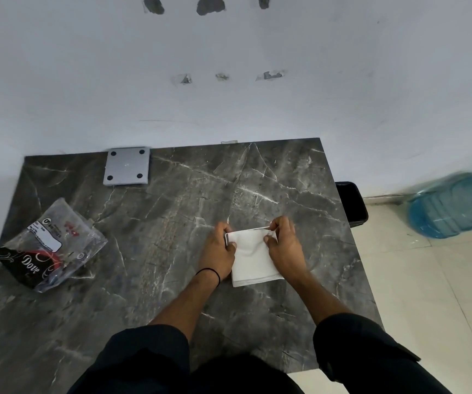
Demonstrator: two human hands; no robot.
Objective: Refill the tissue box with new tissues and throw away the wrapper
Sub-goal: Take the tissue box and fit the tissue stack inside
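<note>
Now both hands, left (218,245) and right (283,245), grip tissues (253,258) in box rim (227,237).

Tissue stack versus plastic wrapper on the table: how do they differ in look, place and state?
The tissue stack is plain white and neatly squared; the wrapper is clear, printed and crumpled. The stack lies right of centre, gripped at its far end by both hands, left and right; the wrapper lies untouched by the table's left edge. Both rest on the dark marble-patterned top.
</note>
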